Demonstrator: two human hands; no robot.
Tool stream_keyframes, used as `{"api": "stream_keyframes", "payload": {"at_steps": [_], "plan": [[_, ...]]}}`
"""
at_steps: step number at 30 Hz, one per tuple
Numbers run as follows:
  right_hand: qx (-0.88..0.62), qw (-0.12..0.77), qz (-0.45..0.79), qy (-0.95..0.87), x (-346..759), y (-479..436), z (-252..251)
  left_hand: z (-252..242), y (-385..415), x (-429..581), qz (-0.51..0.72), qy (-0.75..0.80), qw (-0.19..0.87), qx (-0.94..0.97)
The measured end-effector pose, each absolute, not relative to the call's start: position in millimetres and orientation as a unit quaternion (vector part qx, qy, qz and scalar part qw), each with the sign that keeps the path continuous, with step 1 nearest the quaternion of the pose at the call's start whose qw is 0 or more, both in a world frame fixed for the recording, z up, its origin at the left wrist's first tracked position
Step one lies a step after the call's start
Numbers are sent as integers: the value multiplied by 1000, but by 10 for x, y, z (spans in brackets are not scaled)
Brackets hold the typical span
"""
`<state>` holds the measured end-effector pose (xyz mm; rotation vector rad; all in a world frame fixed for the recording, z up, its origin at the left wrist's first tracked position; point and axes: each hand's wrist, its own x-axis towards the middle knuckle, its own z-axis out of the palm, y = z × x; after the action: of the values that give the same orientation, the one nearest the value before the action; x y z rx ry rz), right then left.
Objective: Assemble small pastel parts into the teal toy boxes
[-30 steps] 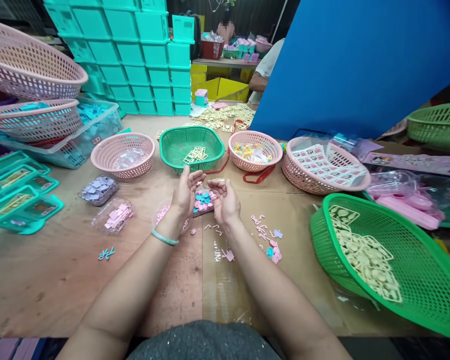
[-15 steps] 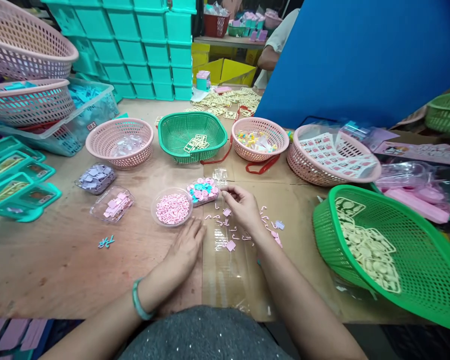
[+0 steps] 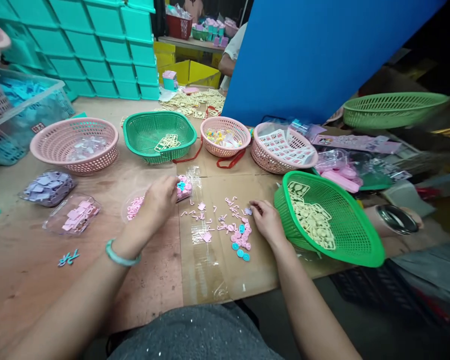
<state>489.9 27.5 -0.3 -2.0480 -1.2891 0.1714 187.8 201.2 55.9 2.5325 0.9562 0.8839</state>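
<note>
My left hand (image 3: 158, 197), with a green bangle on the wrist, reaches over a clear dish of pink hooks (image 3: 133, 206) to a clear tray of pink and blue round pieces (image 3: 184, 186); its fingers curl at the tray's edge, and what they hold is hidden. My right hand (image 3: 265, 221) rests on the table beside a tilted green basket (image 3: 356, 235) of cream parts, fingertips pinched at a small lilac tag (image 3: 248, 211). Loose pink hooks and round pieces (image 3: 237, 235) lie between my hands.
Pink baskets (image 3: 75, 145) (image 3: 226, 136) (image 3: 281, 150) and a green basket (image 3: 159, 135) line the back. Trays of lilac (image 3: 48, 186) and pink tags (image 3: 73, 215) sit left. Teal crates (image 3: 97, 45), a blue board (image 3: 315, 55) and another person (image 3: 230, 55) stand behind. The table edge drops off at right.
My view has swung right. My left hand went forward from the table to the round-piece tray. My right hand moved right toward the green basket, and more round pieces now lie on the table.
</note>
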Motion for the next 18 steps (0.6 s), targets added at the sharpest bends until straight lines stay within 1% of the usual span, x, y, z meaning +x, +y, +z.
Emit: {"api": "stream_keyframes", "payload": {"at_steps": [3,6,7,9,11,12,13,15,16,18], "plan": [[-794,298,88,-523,4902,210,-38,667,2200,1984,269,351,164,882],[-791,261,116,-541,4949,208,-41,650,2003,2042,317,344,233,853],[-789,253,122,-546,4980,203,-55,624,1854,2053,339,338,275,834],[-786,243,128,-554,5062,194,-123,546,1489,2080,349,322,400,784],[-791,246,126,-547,5154,209,-236,447,1137,2121,293,300,539,731],[-797,249,118,-537,5191,229,-293,405,999,2138,264,297,593,700],[-803,255,114,-527,5214,254,-338,378,895,2143,262,307,625,669],[-817,281,103,-494,5198,302,-366,398,807,2076,288,323,632,643],[-822,305,104,-470,5156,320,-343,448,827,1989,312,328,607,653],[-817,375,133,-416,5010,347,-243,600,1000,1684,372,345,502,700]]}}
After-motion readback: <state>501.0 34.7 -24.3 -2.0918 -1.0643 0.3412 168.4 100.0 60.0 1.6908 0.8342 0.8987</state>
